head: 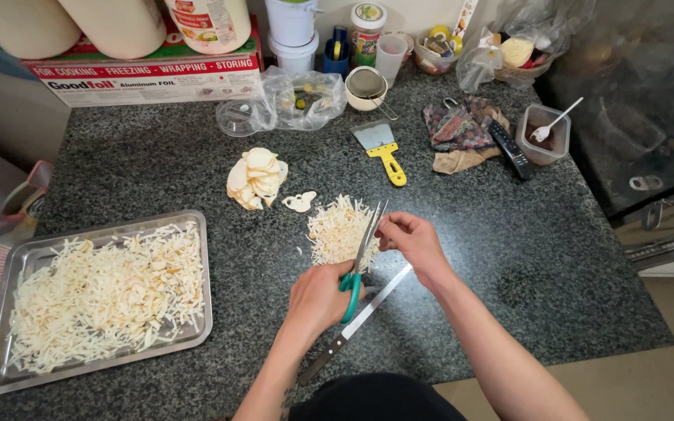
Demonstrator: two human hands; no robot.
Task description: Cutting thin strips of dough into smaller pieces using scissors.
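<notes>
Head view, looking down on a speckled granite counter [157, 168] where pale slices are being snipped into fine strips. Left hand [317, 300] is closed through the green handles of a pair of scissors [360, 261], whose blades point away from the body and stand only slightly parted over a small heap of cut strips [337, 230]; right hand [411, 242] pinches something at the blade tips between thumb and fingers — presumably a slice being fed in, though the piece itself is too small to make out. A long knife [360, 316] lies on the counter under the hands, handle toward the body, held by neither hand. Judged by quantity, most of the cutting appears done: a metal tray [204, 273] at the far left of the counter is nearly covered by a layer of shredded strips [103, 292], well apart from the fresh heap. What is left is modest — a stack of uncut slices [257, 178] beyond the heap, with a single loose slice [300, 202] just beside it. The fresh heap also lies on bare stone, not in the tray. Behind, untouched, lie a yellow-handled scraper [384, 150], a small strainer [367, 86] and a foil box [150, 78].
</notes>
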